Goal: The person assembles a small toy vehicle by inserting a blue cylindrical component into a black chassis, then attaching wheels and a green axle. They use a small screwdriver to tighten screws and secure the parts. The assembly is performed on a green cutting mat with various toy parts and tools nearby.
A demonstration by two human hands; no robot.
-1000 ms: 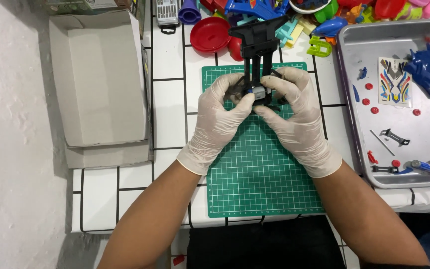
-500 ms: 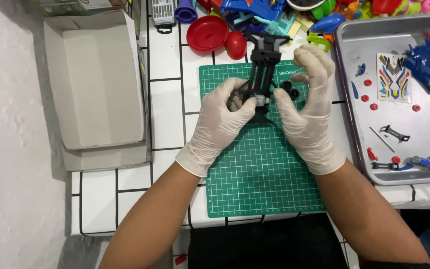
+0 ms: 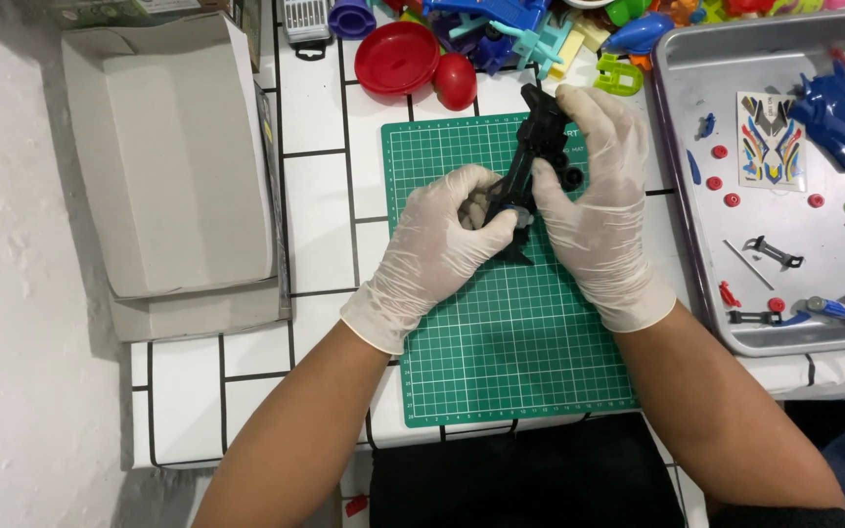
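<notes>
Black plastic, a toy-car chassis point(image 3: 538, 147), is being held over the green mat point(image 3: 501, 332) by both gloved hands. The left hand point(image 3: 437, 249) is pinching its fingers point(image 3: 496, 227) around the near end of the chassis, where a small grey part is sitting. The right hand point(image 3: 594, 210) is wrapping the far side, fingers clenched on the frame, thumb pressing beside the black wheels point(image 3: 571, 178). The chassis is tilting, its far end pointing toward the red lid point(image 3: 398, 57) and the pile of coloured toy pieces.

To my eye, the work is going best with the right hand keeping the frame steady while the left is seating the small part squarely, pushing straight and not twisting. Keeping it low over the mat is wise, since a dropped piece would be landing there and not rolling off the desk point(image 3: 320, 220). The steel tray point(image 3: 677, 196) with its spare bits is lying just beside the right wrist; the open cardboard box point(image 3: 168, 166) is sitting well apart to the left.
</notes>
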